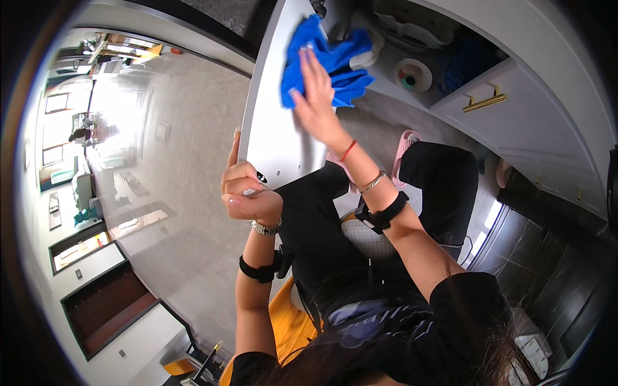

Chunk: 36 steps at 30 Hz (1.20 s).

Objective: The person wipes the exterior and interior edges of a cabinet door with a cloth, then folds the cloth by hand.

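Observation:
My right hand (316, 99) lies with extended fingers on a blue cloth (340, 67), pressed against the white panel of an open cabinet door (289, 130). The cloth is spread and rumpled, and part of it hangs past the door's edge. At the lower corner of the same door is my left hand (251, 193); its index finger points up along the outer side and the other fingers curl in at the edge. Whether the left fingers pinch the door's edge is hard to tell.
Inside the open cabinet (386, 91) stand a round white container (413, 75) and darker items. Another cabinet door with a gold handle (484, 103) is to the right. My knees and pink slippers (407, 149) are below the cabinet. Tiled floor (193, 120) extends left.

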### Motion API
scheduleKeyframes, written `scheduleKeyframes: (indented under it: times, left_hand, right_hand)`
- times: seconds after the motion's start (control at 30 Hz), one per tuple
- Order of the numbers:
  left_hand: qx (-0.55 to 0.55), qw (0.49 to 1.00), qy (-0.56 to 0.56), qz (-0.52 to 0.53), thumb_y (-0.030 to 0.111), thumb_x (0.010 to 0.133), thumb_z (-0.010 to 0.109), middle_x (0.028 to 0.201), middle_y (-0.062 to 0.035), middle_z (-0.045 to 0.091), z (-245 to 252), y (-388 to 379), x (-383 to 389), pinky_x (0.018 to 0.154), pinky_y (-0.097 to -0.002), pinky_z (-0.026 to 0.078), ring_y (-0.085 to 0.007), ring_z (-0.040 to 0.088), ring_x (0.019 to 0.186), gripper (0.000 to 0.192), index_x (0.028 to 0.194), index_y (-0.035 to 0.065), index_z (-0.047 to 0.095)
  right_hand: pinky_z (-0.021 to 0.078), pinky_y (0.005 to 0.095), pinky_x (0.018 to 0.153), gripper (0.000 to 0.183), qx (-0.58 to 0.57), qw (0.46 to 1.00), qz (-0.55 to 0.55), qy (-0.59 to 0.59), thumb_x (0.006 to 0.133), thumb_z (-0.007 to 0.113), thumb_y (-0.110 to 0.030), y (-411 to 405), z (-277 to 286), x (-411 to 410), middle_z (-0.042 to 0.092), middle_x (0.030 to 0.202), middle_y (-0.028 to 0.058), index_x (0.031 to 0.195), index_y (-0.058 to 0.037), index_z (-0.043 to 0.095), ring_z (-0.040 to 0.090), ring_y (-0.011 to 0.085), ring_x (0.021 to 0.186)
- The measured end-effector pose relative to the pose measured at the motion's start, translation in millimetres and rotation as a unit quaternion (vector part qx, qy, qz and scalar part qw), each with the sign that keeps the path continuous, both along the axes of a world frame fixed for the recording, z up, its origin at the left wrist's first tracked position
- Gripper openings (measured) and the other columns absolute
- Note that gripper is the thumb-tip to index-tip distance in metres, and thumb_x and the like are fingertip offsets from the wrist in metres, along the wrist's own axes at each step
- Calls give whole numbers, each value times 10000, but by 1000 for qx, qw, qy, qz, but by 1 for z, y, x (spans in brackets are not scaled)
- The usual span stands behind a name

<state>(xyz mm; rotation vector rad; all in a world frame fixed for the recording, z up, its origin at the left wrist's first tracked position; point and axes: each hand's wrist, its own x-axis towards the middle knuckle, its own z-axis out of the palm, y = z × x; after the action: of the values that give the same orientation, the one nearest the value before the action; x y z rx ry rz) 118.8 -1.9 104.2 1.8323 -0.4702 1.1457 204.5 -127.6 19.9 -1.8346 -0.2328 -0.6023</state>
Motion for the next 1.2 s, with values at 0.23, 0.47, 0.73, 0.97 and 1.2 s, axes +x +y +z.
scheduleKeyframes:
  times: [0.23,0.47,0.73,0.97,1.2]
  left_hand:
    - [-8,999,-31,-7,239,1025,196,645,-68,528,-4,-1,5,680,-347,511,-158,532,604,481,639,72,430]
    - [22,999,-41,12,228,1030,237,627,-89,543,3,-6,4,589,-295,435,-161,507,588,470,629,65,420]
    - [-16,999,-28,-25,205,1035,262,651,-105,558,9,-15,-1,595,-297,432,-175,510,598,461,642,35,433]
    - [-10,999,-37,-22,180,1028,286,679,-109,589,10,-28,-6,580,-301,433,-189,541,597,444,634,28,423]
    - [-12,998,-59,-29,160,1024,301,680,-113,588,16,-29,-6,602,-322,461,-221,568,599,417,649,31,430]
  right_hand:
    - [120,363,1184,695,152,950,87,259,997,379,-269,-15,-185,20,72,1602,185,1544,-84,-7,87,327,1483]
    - [206,316,1151,760,335,849,96,397,993,497,-387,1,-213,-32,286,1533,219,1552,-113,59,274,288,1426]
    - [142,364,1161,664,114,967,148,174,976,524,-237,-5,-52,-87,179,1605,103,1542,-101,205,217,264,1414]
    - [217,418,1107,636,-27,994,100,19,969,505,-304,-14,-6,-66,186,1589,143,1522,-100,266,314,363,1272]
    - [391,440,1006,555,-46,977,29,208,1001,437,-292,-3,-147,-50,493,1296,261,1473,-25,321,464,406,1183]
